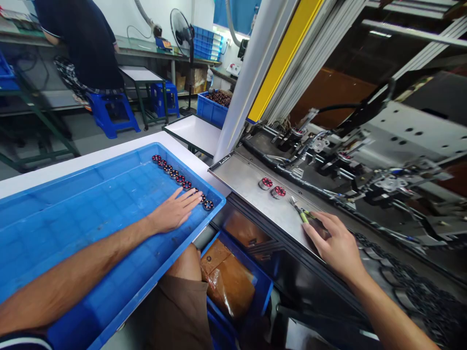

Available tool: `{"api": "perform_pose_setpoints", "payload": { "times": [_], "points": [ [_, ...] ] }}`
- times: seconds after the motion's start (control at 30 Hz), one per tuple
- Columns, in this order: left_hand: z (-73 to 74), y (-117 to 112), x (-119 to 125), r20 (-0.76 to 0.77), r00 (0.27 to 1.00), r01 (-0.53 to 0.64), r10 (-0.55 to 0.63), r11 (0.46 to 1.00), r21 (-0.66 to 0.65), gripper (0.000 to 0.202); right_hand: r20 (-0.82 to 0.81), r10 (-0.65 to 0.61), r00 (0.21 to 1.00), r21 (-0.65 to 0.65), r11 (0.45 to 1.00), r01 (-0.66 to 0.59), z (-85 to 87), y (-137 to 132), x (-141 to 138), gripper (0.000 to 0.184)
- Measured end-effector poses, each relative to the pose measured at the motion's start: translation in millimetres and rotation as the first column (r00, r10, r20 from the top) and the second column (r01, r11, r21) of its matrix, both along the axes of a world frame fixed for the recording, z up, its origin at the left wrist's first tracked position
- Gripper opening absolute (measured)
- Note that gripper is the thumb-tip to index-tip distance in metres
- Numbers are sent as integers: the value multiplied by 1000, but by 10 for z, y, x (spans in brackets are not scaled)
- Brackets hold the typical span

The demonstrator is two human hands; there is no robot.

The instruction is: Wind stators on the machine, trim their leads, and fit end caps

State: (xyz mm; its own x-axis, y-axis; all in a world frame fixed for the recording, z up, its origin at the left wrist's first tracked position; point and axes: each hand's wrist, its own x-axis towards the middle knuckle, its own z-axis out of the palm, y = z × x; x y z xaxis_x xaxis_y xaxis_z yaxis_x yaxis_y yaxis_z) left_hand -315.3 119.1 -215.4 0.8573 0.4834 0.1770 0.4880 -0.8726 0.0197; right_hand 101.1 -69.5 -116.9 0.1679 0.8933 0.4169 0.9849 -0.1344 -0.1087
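Observation:
My left hand (175,211) lies flat in a big blue tray (73,214), fingers stretched toward a row of several small round motor parts (180,179) along the tray's far right wall. My fingertips reach the nearest parts of that row. My right hand (333,243) rests on a steel machine shelf (248,180), fingers spread, touching a small green-handled tool (301,213). Two more round parts with red tops (272,187) stand on the shelf, apart from both hands.
A machine with fixtures and cables (346,155) fills the right side behind a white and yellow post (262,63). A blue bin with brown bags (228,282) sits under the shelf. A person (83,43) sits on a blue stool at the back left.

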Motion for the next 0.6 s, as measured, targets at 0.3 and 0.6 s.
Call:
{"api": "perform_pose_setpoints", "payload": {
  "times": [0.3,0.6],
  "points": [
    [-54,-70,79,-1,999,38,-38,999,-1,53,-2,2,1000,1,1000,-2,-6,-3,0,48],
    [-29,-162,154,-33,980,194,-194,981,-8,55,-14,-6,1000,-4,1000,6,7,-4,-24,47]
  ]
}}
